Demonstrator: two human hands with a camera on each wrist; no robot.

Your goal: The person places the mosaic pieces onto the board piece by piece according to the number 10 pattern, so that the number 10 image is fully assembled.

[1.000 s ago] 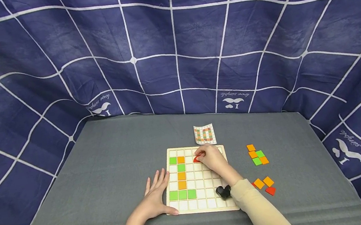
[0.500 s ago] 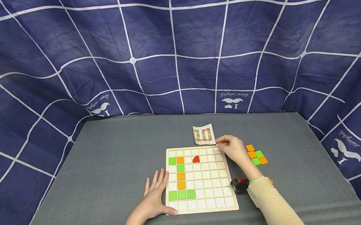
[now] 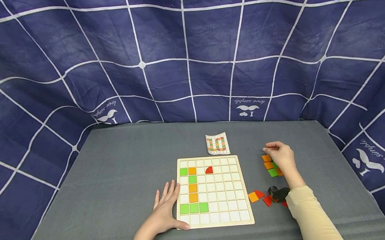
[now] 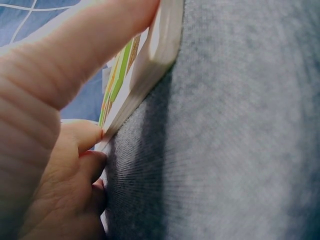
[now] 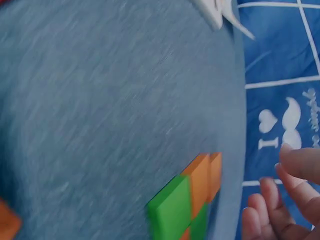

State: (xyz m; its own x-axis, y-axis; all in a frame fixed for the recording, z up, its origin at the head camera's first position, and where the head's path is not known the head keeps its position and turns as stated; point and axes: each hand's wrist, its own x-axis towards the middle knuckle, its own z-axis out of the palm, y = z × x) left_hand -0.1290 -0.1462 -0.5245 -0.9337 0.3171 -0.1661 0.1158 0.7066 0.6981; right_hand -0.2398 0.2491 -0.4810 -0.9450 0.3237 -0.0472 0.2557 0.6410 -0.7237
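A pale wooden grid board (image 3: 225, 217) lies on the grey table, with green and orange square tiles in its left columns. One red quarter-round tile (image 3: 209, 170) sits in a cell of an upper row. My left hand (image 3: 166, 212) lies spread along the board's left side, thumb (image 4: 105, 35) and fingers touching its edge. To the right of the board, my right hand (image 3: 282, 159) hovers over a cluster of orange and green square tiles (image 5: 172, 207), partly covering them in the head view. Its fingers bend loosely, with nothing visible between them and the thumb.
A small pattern card (image 3: 217, 144) lies just behind the board. More loose tiles, including an orange square (image 3: 253, 197) and a red piece (image 3: 267, 201), lie near the board's lower right, some hidden by the right wrist camera (image 3: 279, 194). Blue curtain (image 3: 172, 78) surrounds the table.
My right hand has let go of the red quarter-round tile on the board and moved right, to above the tile cluster. The left hand has stayed at the board's edge.
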